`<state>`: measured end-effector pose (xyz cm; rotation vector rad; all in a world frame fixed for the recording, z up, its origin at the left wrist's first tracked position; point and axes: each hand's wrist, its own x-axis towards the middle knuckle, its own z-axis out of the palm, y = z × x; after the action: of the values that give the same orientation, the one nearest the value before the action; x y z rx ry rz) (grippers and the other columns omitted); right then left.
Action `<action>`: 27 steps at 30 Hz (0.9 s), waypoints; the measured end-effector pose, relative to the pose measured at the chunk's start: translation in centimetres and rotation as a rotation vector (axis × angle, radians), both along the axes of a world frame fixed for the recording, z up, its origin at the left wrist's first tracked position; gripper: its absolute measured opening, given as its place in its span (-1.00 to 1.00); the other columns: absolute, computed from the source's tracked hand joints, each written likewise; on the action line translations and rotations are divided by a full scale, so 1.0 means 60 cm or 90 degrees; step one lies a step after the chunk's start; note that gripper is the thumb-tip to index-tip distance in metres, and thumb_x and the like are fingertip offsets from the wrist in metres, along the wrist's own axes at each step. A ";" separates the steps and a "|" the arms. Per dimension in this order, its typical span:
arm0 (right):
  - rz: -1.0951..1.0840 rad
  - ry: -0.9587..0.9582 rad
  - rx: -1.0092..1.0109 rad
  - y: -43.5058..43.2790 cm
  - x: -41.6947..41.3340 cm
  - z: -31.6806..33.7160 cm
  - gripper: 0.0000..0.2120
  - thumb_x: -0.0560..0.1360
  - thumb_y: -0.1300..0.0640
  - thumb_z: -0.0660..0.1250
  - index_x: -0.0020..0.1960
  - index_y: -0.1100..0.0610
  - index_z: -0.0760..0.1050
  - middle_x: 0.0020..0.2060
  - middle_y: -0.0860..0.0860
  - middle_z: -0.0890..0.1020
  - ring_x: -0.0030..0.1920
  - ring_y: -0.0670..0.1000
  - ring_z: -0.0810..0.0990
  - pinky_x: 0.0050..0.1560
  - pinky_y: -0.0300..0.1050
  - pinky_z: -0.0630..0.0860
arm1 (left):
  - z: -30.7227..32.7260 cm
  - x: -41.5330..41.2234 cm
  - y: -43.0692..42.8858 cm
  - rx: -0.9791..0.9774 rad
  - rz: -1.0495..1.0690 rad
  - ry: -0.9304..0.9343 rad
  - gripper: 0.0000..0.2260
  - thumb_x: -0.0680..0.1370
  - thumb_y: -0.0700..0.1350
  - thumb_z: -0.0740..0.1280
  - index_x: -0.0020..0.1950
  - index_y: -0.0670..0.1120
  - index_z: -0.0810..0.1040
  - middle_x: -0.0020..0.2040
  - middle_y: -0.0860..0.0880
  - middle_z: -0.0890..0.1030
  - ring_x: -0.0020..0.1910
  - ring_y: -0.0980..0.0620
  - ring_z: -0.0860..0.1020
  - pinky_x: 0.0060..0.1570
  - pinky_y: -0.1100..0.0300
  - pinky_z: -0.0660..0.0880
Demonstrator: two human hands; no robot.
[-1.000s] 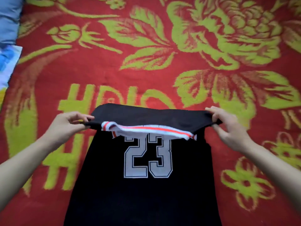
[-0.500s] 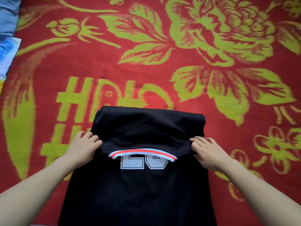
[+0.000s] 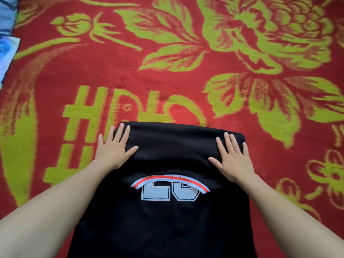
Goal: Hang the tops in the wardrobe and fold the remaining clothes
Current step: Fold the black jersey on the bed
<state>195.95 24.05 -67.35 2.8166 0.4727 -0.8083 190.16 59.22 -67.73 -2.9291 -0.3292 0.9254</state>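
Both hands lie flat and open, palms down, gripping nothing. The left hand (image 3: 113, 148) presses the left corner of the folded flap of the black jersey (image 3: 167, 220); its outer fingers extend past the cloth edge onto the blanket. The right hand (image 3: 233, 157) presses the right corner of the same flap, all fingers on black cloth.

Between the two hands the flap forms a smooth black panel, folded down toward the person. Its far fold line runs just beyond the fingertips of both hands. Just nearer than the hands, the flap ends in one curved white-and-orange neckline trim (image 3: 169, 180). Directly below the trim, the lower halves of two white numerals (image 3: 167, 192) show; their upper halves are covered by the flap. The remaining body of the jersey extends nearer still, between the forearms, out of the bottom of the view.

No container is in view. The jersey lies directly on one red blanket with green floral pattern (image 3: 167, 62), which surrounds the hands on the left, right and far sides.

Change from half a second ago: both hands then pinched the flap edges beside the trim, with fingers curled. They have now let go, moved farther away to the fold corners, and spread flat. One second ago the flap was held raised above the numerals.

Count: one jersey, one blanket, two hands. Far beyond the left hand, at the view edge, one blue cloth (image 3: 7, 13) and one light blue-and-white item (image 3: 7, 53) lie; their kind cannot be told.
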 end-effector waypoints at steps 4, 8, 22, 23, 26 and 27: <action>-0.051 0.036 0.058 -0.012 0.004 -0.006 -0.35 0.55 -0.29 -0.10 0.53 -0.06 -0.19 0.52 -0.03 -0.24 0.50 -0.05 -0.29 0.46 0.09 -0.21 | -0.010 0.001 0.040 -0.009 0.175 0.044 -0.20 0.45 0.45 -0.13 0.53 0.04 -0.26 0.55 0.00 -0.22 0.52 -0.09 -0.22 0.43 -0.17 -0.13; -0.101 -0.107 0.250 -0.006 0.019 0.020 -0.56 0.58 0.01 0.19 0.42 0.12 0.33 0.49 0.11 0.20 0.51 0.07 0.08 0.43 0.06 0.03 | 0.008 0.000 0.071 0.046 0.093 -0.056 -0.24 0.50 0.37 -0.05 0.55 -0.05 -0.08 0.56 -0.07 -0.08 0.52 -0.12 -0.11 0.42 -0.15 -0.08; -0.098 -0.169 0.116 -0.021 0.054 0.064 -0.62 0.37 0.29 0.33 0.18 0.20 0.51 0.00 0.18 0.50 0.08 0.21 0.39 0.06 0.03 0.24 | 0.053 0.074 0.048 0.000 -0.163 -0.105 -0.63 0.43 -0.13 0.32 0.24 -0.03 0.49 0.12 -0.08 0.47 0.20 -0.11 0.35 0.28 0.01 0.12; -0.105 -0.184 0.164 -0.027 0.042 0.073 -0.68 0.33 0.32 0.36 0.08 0.24 0.56 -0.08 0.20 0.52 0.02 0.24 0.41 0.02 0.04 0.24 | 0.064 0.064 0.054 -0.039 -0.170 -0.113 -0.67 0.41 -0.15 0.34 0.17 -0.07 0.52 0.05 -0.10 0.48 0.12 -0.13 0.40 0.17 0.03 0.21; -0.067 -0.253 0.283 -0.054 0.003 0.102 -0.78 0.22 0.37 0.40 -0.14 0.29 0.58 -0.24 0.20 0.52 -0.14 0.28 0.47 -0.12 0.05 0.31 | 0.105 0.022 0.067 -0.173 -0.209 -0.168 -0.72 0.27 -0.27 0.47 -0.05 -0.22 0.56 -0.19 -0.20 0.49 -0.18 -0.23 0.51 -0.21 -0.02 0.44; -0.054 -0.267 0.306 -0.062 -0.012 0.113 -0.79 0.19 0.32 0.37 -0.17 0.28 0.57 -0.24 0.19 0.53 -0.16 0.27 0.48 -0.15 0.03 0.32 | 0.119 0.004 0.070 -0.197 -0.235 -0.186 -0.69 0.19 -0.31 0.52 -0.12 -0.24 0.55 -0.25 -0.21 0.48 -0.29 -0.24 0.52 -0.33 -0.01 0.47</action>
<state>195.24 20.31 -60.57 3.3374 0.5352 -0.0978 190.38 63.42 -60.57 -3.2379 0.3713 0.5378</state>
